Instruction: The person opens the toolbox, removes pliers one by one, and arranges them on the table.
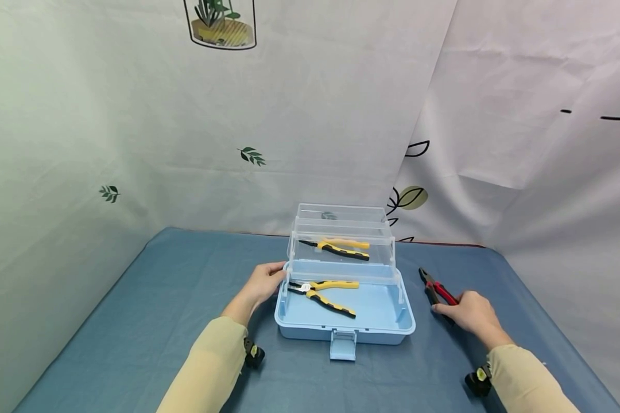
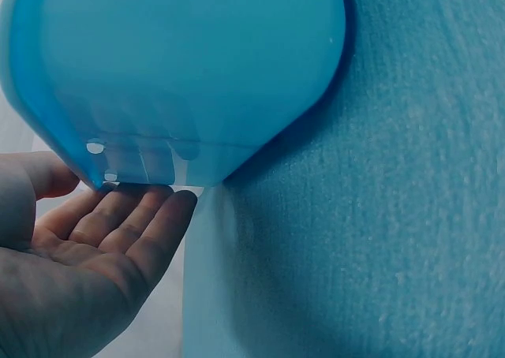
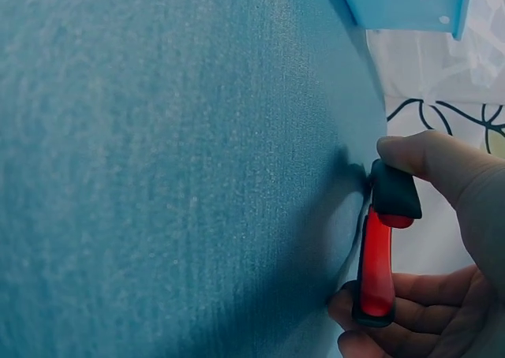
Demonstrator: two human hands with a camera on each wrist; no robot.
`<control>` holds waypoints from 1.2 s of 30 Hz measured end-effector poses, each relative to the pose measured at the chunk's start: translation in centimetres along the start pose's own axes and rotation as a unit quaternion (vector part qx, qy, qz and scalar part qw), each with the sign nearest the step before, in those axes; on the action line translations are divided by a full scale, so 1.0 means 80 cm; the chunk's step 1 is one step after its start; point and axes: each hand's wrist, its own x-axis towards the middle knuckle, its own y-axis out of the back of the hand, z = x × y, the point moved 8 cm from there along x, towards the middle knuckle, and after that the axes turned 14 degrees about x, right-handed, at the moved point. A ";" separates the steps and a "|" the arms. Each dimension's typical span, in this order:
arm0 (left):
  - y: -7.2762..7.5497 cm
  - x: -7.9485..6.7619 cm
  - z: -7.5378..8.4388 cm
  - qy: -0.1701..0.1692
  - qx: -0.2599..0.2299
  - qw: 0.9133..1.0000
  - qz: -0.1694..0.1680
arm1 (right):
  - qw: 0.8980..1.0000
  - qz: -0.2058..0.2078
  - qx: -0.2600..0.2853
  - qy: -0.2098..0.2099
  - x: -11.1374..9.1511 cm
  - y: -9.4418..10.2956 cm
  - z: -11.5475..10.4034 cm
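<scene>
My left hand (image 1: 260, 284) is at the back left corner of a light blue toolbox (image 1: 302, 332); its thumb rests at the rim and its fingers touch the side. In the left wrist view, the hand (image 2: 102, 247) shows its palm beside the box wall (image 2: 189, 74). On the right, my right hand (image 1: 472, 312) grips the handles of red-and-black pliers (image 1: 446, 293), jaws pointing away. The right wrist view has thumb and fingers around the red handle (image 3: 377, 263). Yellow-and-black pliers (image 1: 336, 310) with spread handles lie in the toolbox.
Long-nosed yellow-and-black pliers (image 1: 341, 251) lie in the raised clear plastic part (image 1: 341, 229) of the toolbox. A latch (image 1: 343, 347) hangs down in front. Blue cloth (image 1: 150, 321) covers the table, with white printed fabric (image 1: 315, 115) hanging behind.
</scene>
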 end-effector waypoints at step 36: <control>-0.002 0.004 -0.004 -0.005 -0.005 1.000 -0.013 | 0.999 -0.003 -0.018 -0.030 0.001 -0.011 0.003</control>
